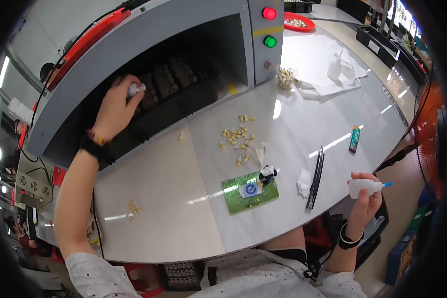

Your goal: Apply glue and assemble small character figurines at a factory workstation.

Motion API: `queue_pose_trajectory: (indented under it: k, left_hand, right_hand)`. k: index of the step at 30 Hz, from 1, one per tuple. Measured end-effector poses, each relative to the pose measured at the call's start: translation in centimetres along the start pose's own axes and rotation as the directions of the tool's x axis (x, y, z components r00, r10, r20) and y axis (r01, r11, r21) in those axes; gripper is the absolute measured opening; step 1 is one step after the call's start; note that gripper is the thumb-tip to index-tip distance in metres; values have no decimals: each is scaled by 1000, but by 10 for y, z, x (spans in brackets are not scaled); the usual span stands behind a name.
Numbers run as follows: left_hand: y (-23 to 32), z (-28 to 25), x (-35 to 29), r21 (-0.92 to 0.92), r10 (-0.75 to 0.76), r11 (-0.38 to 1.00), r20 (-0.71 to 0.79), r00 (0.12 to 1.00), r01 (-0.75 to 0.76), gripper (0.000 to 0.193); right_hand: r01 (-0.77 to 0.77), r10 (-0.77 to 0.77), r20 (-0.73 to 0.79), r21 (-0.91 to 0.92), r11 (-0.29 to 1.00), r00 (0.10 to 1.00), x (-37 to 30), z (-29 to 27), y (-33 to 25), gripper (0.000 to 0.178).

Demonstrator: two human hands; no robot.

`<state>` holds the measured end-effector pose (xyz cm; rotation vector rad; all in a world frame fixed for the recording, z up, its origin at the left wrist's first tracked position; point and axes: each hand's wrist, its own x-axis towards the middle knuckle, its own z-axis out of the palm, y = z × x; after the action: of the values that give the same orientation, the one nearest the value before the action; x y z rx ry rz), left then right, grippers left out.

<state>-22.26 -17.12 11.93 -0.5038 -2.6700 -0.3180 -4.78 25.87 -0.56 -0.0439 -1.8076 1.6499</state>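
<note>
My left hand reaches into the dark opening of a grey box-shaped machine. Its fingers are closed round a small white piece, whose exact kind I cannot make out. Just beyond it, rows of small pale pieces stand in the machine, dim in the shadow. Out past the table's right edge, my right hand grips a white squeeze bottle with a blue needle tip pointing right. A green block on the table carries a blue-and-white round mark and a small black-and-white figurine.
Several small yellow-and-white pieces lie scattered mid-table, with a few pale ones at left. Black tweezers, crumpled tissue and a green tube lie right. Behind are a clear cup and a red tray. An orange fan stands far right.
</note>
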Motion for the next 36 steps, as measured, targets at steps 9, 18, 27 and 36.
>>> queue_pose_trajectory:
  k: [9,18,27,36]
  left_hand:
    - [158,-43,-173,-824,169,42,563,809,565,32]
    - [213,70,-227,-159,121,-968,373,920,192,44]
    - [214,92,-195,-68,116,-983,500,858,172,38]
    - [212,87,-191,-322,23,-918,538,843,230,68]
  right_hand:
    - [-468,256,478,401,788,840,-60,23,-19,55]
    - [-567,265,570,456,686,778,-75,57,-15,53]
    - [-412,298,330,362,836,896,-59,36,-6,58]
    - [-380,276,324,324,867,905,-34,38,-13,59]
